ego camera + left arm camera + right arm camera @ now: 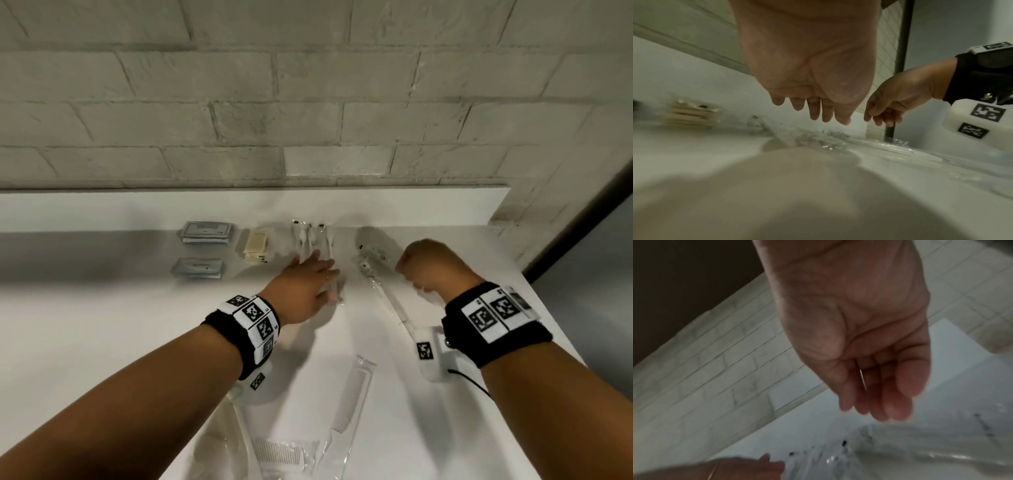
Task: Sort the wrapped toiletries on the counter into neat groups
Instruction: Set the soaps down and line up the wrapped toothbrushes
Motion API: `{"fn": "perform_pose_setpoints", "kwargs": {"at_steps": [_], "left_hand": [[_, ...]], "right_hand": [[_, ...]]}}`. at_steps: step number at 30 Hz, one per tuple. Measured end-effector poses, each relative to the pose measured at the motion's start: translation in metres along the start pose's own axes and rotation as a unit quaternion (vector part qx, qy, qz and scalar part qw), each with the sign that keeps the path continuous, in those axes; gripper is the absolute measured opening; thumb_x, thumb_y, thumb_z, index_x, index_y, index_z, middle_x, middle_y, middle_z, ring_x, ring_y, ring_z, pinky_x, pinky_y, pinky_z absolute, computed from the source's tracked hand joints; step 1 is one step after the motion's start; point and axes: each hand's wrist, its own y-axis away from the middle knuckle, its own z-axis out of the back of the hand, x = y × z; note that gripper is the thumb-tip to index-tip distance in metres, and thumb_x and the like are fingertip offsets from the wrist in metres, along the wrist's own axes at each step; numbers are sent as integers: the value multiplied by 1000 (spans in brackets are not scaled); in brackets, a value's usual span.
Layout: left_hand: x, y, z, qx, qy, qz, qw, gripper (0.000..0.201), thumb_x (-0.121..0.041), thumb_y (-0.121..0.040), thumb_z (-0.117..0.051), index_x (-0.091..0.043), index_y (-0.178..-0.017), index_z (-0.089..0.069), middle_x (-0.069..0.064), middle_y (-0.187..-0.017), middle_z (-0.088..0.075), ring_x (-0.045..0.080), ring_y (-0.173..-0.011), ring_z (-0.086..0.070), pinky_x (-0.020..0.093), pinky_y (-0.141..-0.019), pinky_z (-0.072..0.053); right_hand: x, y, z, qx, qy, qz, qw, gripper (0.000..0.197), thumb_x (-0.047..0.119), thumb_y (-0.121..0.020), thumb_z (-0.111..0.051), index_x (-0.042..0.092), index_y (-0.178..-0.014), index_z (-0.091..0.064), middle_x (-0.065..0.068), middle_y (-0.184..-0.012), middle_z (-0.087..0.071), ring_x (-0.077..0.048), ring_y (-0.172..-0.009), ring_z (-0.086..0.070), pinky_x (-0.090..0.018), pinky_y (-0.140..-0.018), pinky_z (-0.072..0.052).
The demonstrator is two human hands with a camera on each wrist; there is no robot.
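Beyond the left hand [305, 284], flat and open on the clear-wrapped toothbrushes [313, 240], sachets and soaps [255, 246] lay grouped; the right hand [428, 267] hung relaxed, empty; two combs [352, 394] nearer the wrists looked unsorted.

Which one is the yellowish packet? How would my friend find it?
Look along the white counter by the brick wall. In the back row, the cream packet stack lies between the grey sachets and the clear-wrapped items. It is the only yellowish thing there.

Your stock: clear-wrapped swabs [313, 236] under your left grip [305, 291]; toothbrushes [371, 260] beside your right grip [428, 267]; combs [352, 397] nearest you.
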Motion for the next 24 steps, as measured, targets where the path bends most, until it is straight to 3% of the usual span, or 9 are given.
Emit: {"fn": "perform_pose_setpoints", "kwargs": {"at_steps": [5,8,10,12,14,16,18,20,24], "left_hand": [[-18,1,5,58,-39,-14,997,34,-39,-97,-41,-33,-127,-55,-6,-155,-29,23,-149,-4,51,-119,3],[-20,1,5,69,-42,4,997,44,-43,-97,-40,-30,-139,-46,-5,-157,-25,22,-149,-3,50,-118,5],[-19,1,6,69,-32,7,997,43,-43,-97,-40,-31,-137,-47,-5,-157,-25,22,-149,-3,49,-119,4],[-20,2,7,74,-24,6,997,42,-42,-97,-41,-31,-136,-48,-5,-157,-25,23,-149,-3,49,-119,3],[-19,2,6,79,-17,11,997,43,-43,-97,-41,-31,-138,-46,-5,-158,-24,23,-149,-2,48,-120,2],[-16,1,6,80,-10,13,997,42,-43,-97,-41,-32,-137,-47,-4,-158,-24,23,-149,-2,48,-120,1],[-14,1,4,77,-9,13,997,43,-43,-97,-41,-32,-138,-46,-4,-158,-24,23,-149,-2,48,-120,1],[-13,1,3,72,-9,15,997,45,-44,-97,-41,-30,-140,-44,-4,-158,-24,23,-149,-2,47,-119,1],[-13,0,3,56,-7,14,998,49,-42,-97,-43,-26,-143,-39,-3,-158,-22,23,-149,-3,46,-118,0]], "right_hand": [[6,36,-28,69,125,22,989,48,47,-78,-70,12,-110,-60,-3,-109,-65,-22,-101,-63,-25,-75,-43],[8,30,-39,89,126,-28,988,42,37,-83,-68,11,-115,-59,-4,-118,-64,-24,-109,-61,-29,-83,-46],[9,25,-42,67,126,-22,990,25,20,-87,-57,10,-110,-62,-6,-118,-63,-26,-106,-62,-27,-79,-46],[12,23,-42,50,117,-10,992,26,9,-87,-48,9,-108,-63,-8,-115,-64,-27,-103,-63,-26,-75,-44],[16,18,-41,53,88,3,995,26,5,-88,-47,6,-108,-63,-10,-113,-66,-27,-97,-63,-23,-72,-43],[19,9,-42,76,62,31,995,15,4,-90,-50,-1,-93,-63,-14,-110,-67,-28,-96,-63,-16,-63,-41],[18,4,-43,75,32,22,996,18,11,-91,-53,-4,-89,-63,-17,-95,-66,-33,-93,-66,-20,-56,-42],[15,2,-42,25,12,24,999,23,22,-92,-54,3,-102,-63,-15,-96,-65,-34,-100,-66,-29,-68,-48],[17,20,-40,-70,57,115,989,42,25,-96,-48,21,-138,-49,-6,-135,-54,-23,-124,-52,-29,-99,-43]]}}
